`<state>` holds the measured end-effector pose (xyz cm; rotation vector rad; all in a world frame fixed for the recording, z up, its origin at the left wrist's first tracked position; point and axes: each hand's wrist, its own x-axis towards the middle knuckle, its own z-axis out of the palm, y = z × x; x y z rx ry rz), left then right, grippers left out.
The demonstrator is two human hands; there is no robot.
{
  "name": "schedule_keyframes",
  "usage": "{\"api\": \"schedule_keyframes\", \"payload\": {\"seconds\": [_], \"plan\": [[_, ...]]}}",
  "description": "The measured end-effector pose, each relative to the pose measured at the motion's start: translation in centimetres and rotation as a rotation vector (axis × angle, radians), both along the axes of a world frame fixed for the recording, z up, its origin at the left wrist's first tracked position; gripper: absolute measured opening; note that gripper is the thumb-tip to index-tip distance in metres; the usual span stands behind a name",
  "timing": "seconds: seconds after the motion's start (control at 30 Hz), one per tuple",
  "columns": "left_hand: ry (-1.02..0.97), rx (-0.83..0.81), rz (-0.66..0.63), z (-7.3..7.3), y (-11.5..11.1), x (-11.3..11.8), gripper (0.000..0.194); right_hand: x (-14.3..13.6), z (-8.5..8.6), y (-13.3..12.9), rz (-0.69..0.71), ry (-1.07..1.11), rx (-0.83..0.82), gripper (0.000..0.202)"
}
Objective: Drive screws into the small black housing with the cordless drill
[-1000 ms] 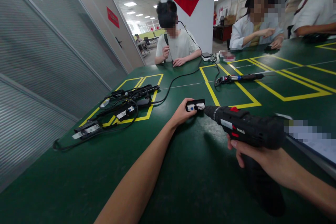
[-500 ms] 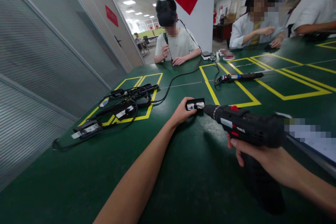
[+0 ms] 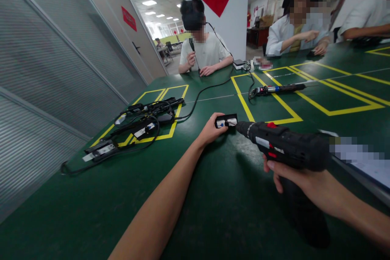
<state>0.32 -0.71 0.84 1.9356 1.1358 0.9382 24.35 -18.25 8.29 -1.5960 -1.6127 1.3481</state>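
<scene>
My left hand (image 3: 211,128) grips the left end of a small black case (image 3: 232,117) on the green tabletop (image 3: 210,195). Inside the case show white parts and a bit of blue; its exact kind is unclear. Wrapped round the handle of a black cordless drill (image 3: 284,144) with red accents is my right hand (image 3: 300,178). The drill lies level, its chuck pointing left. Its front end reaches the right side of the case; whether the tip touches a screw cannot be made out.
Black cased parts and cables (image 3: 146,124) lie in a yellow-taped area at left. A long black tool (image 3: 278,89) with a cable rests beyond the drill. A blurred-out tablet or sheet (image 3: 362,158) is at right. Across the table, one person (image 3: 204,48) holds a screwdriver; others sit further right.
</scene>
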Motion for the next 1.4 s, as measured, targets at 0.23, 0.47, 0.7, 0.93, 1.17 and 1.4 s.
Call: {"api": "schedule_keyframes", "payload": {"seconds": [0.23, 0.47, 0.7, 0.93, 1.17, 1.4], "plan": [[-0.002, 0.009, -0.002, 0.07, -0.04, -0.03, 0.049, -0.01, 0.52, -0.12, 0.004, 0.021, -0.012, 0.036], [0.011, 0.006, 0.023, 0.25, -0.14, 0.14, 0.048, -0.04, 0.36, -0.14, -0.008, 0.000, -0.012, 0.036], [0.020, 0.005, 0.031, 0.21, -0.18, 0.14, 0.049, 0.11, 0.15, -0.05, 0.002, 0.006, -0.007, 0.037], [0.023, 0.019, 0.034, 0.01, -0.09, 0.05, 0.050, -0.13, 0.71, -0.18, -0.001, 0.046, 0.013, 0.031], [0.032, 0.019, 0.050, 0.20, -0.22, 0.10, 0.048, -0.07, 0.61, -0.15, 0.003, 0.030, 0.003, 0.034], [0.023, 0.019, 0.035, -0.02, -0.10, 0.03, 0.049, 0.02, 0.11, -0.07, 0.002, 0.036, -0.004, 0.037]]}}
